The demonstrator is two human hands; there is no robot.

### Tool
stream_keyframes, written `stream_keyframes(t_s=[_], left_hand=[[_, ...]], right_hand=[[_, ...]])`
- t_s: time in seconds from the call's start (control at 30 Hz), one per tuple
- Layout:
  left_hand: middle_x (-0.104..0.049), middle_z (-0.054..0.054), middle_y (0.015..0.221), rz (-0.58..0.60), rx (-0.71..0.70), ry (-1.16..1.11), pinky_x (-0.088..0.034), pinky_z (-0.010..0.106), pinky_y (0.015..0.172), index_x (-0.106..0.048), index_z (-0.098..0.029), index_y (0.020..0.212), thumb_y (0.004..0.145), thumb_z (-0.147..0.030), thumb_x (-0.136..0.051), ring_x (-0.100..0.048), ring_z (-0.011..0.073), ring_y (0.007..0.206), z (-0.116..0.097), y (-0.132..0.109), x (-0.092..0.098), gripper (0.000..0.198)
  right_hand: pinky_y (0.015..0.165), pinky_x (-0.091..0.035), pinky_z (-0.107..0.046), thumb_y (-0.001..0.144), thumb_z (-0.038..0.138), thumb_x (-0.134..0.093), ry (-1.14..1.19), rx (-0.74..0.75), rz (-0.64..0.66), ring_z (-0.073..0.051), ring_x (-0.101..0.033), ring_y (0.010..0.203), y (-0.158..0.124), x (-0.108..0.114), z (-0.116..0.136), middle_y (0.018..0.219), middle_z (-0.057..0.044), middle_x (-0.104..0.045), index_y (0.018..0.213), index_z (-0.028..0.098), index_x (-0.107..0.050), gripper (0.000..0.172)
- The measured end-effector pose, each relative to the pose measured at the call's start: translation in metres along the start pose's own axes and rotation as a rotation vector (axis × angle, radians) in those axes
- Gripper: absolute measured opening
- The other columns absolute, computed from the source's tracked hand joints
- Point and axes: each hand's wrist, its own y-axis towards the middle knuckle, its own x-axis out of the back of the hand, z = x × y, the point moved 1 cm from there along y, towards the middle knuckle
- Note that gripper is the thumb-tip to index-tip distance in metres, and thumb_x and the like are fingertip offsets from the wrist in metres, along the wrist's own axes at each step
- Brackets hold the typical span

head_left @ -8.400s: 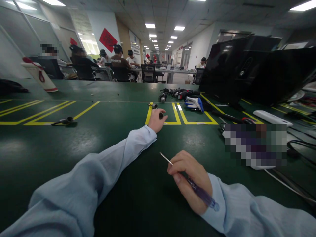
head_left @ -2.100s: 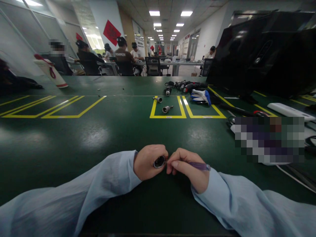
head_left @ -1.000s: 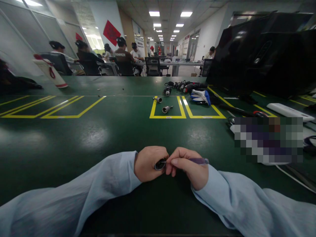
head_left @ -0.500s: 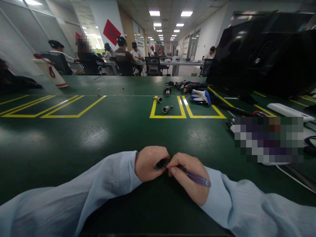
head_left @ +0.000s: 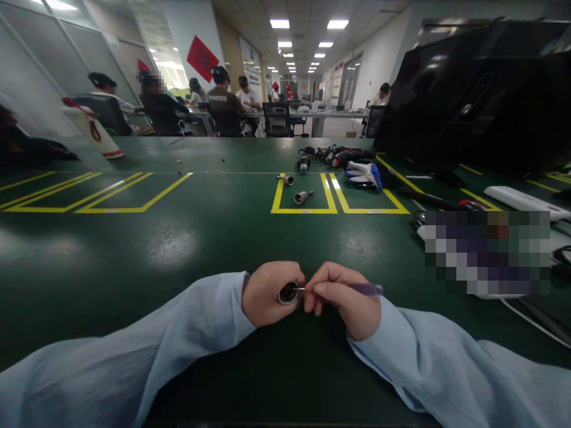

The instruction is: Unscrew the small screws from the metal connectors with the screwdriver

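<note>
My left hand [head_left: 271, 293] is wrapped round a round metal socket [head_left: 288, 292], its dark open end turned up and toward the right. My right hand [head_left: 341, 297] pinches a thin screwdriver with a translucent purple handle [head_left: 366, 289]. The driver's slim metal shaft points left, and its tip is at the socket's opening; how deep it reaches cannot be made out. Both hands are close together above the green table [head_left: 214, 249], near its front edge.
Two metal sockets [head_left: 301, 197] lie by a yellow-taped square. Behind them are a power tool [head_left: 343, 157] with cables and a blue-white glove [head_left: 363, 175]. A white power strip [head_left: 526, 201] and a black monitor [head_left: 468, 101] stand right. People sit at far desks.
My right hand has turned and risen slightly, so the screwdriver now lies nearly level with its shaft showing at the socket. My left hand has barely moved, still holding the socket.
</note>
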Motion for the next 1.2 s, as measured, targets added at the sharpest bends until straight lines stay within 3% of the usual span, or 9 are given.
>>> stream_keyframes(t_s=[0.13,0.33,0.6,0.8,1.03,1.1,1.2], left_hand=[[-0.048,-0.002,0.06,0.013,0.03,-0.012,-0.036,0.02,0.049,-0.045,-0.017,0.067,0.071,-0.016,-0.048,-0.045,0.0088,0.051,-0.001,-0.001,0.0,0.006],[-0.049,-0.001,0.059,-0.081,0.034,-0.071,-0.036,0.02,0.05,-0.044,-0.016,0.064,0.072,-0.015,-0.049,-0.046,0.0086,0.052,-0.001,-0.001,0.003,0.009],[-0.05,-0.001,0.058,-0.198,0.126,-0.108,-0.036,0.021,0.049,-0.047,-0.015,0.063,0.07,-0.018,-0.054,-0.045,0.0086,0.051,-0.003,-0.001,0.007,0.01],[-0.054,0.001,0.062,-0.325,0.255,-0.096,-0.041,0.022,0.053,-0.052,-0.014,0.065,0.071,-0.024,-0.056,-0.05,0.01,0.055,-0.002,0.002,0.018,0.013],[-0.049,-0.003,0.052,-0.523,0.591,0.154,-0.035,0.022,0.047,-0.054,-0.015,0.059,0.068,-0.042,-0.058,-0.045,0.0096,0.048,0.038,0.009,0.043,0.029],[-0.05,-0.002,0.055,-0.656,0.625,0.173,-0.037,0.021,0.049,-0.054,-0.014,0.06,0.065,-0.042,-0.061,-0.046,0.0097,0.051,0.058,0.013,0.046,0.029],[-0.052,-0.002,0.062,-0.855,0.657,0.024,-0.039,0.02,0.049,-0.056,-0.014,0.07,0.062,-0.038,-0.065,-0.048,0.0091,0.053,0.092,0.023,0.045,0.027]], right_hand=[[0.054,-0.041,-0.024,0.071,0.016,-0.052,-0.239,0.086,-0.023,-0.01,-0.052,0.056,-0.006,-0.004,0.005,0.059,-0.001,-0.061,0.069,0.015,-0.058,0.006],[0.048,-0.04,-0.023,0.071,0.02,-0.052,0.114,0.006,0.045,-0.01,-0.053,0.048,0.003,0.0,-0.003,0.057,-0.002,-0.063,0.068,0.014,-0.056,0.008],[0.051,-0.04,-0.023,0.073,0.018,-0.053,0.131,0.087,0.013,-0.01,-0.054,0.052,-0.001,0.001,0.002,0.06,-0.002,-0.063,0.07,0.014,-0.058,0.008],[0.048,-0.041,-0.023,0.067,0.019,-0.054,0.367,0.09,-0.06,-0.012,-0.055,0.05,0.005,0.009,0.015,0.056,-0.003,-0.062,0.064,0.015,-0.058,0.006],[0.045,-0.041,-0.022,0.064,0.018,-0.054,0.444,-0.014,-0.134,-0.012,-0.054,0.046,0.012,0.014,0.009,0.051,-0.004,-0.061,0.061,0.013,-0.058,0.007],[0.044,-0.041,-0.022,0.063,0.017,-0.054,0.444,-0.031,-0.13,-0.012,-0.053,0.045,0.012,0.012,0.005,0.051,-0.004,-0.061,0.061,0.013,-0.058,0.006],[0.041,-0.039,-0.021,0.061,0.017,-0.054,0.441,-0.054,-0.13,-0.011,-0.052,0.041,0.013,0.009,0.0,0.049,-0.005,-0.061,0.059,0.013,-0.057,0.006]])
